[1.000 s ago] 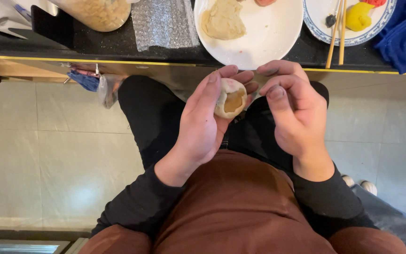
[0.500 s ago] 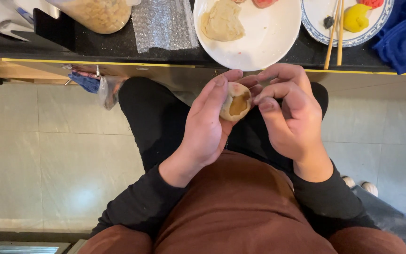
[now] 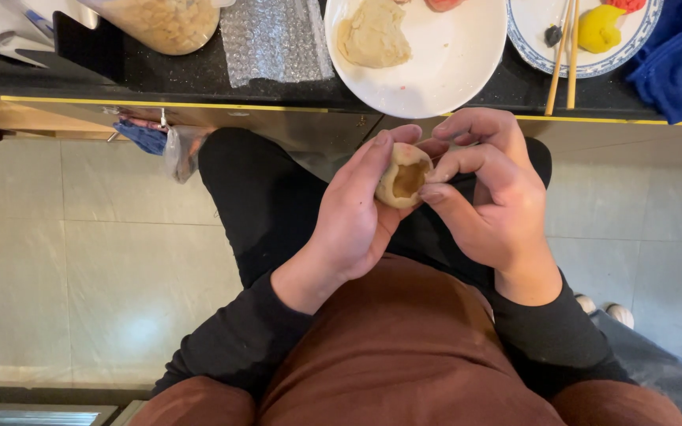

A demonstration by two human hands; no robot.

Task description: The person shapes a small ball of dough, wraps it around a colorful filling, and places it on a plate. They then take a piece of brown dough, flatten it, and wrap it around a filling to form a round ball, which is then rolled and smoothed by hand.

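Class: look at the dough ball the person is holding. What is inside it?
The dough ball, cupped in the left hand and pinched by the right hand, has an open top showing brownish filling. How deep the filling goes is hidden by the dough.

I see open air below the surface point(image 3: 199, 79) edge around both hands; above, the white plate point(image 3: 451, 71) and chopsticks point(image 3: 562, 55) block the way.

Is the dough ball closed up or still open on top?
Open. The dough ball has a hole at its top where brown filling shows, while the left hand cups it and the right hand pinches its rim.
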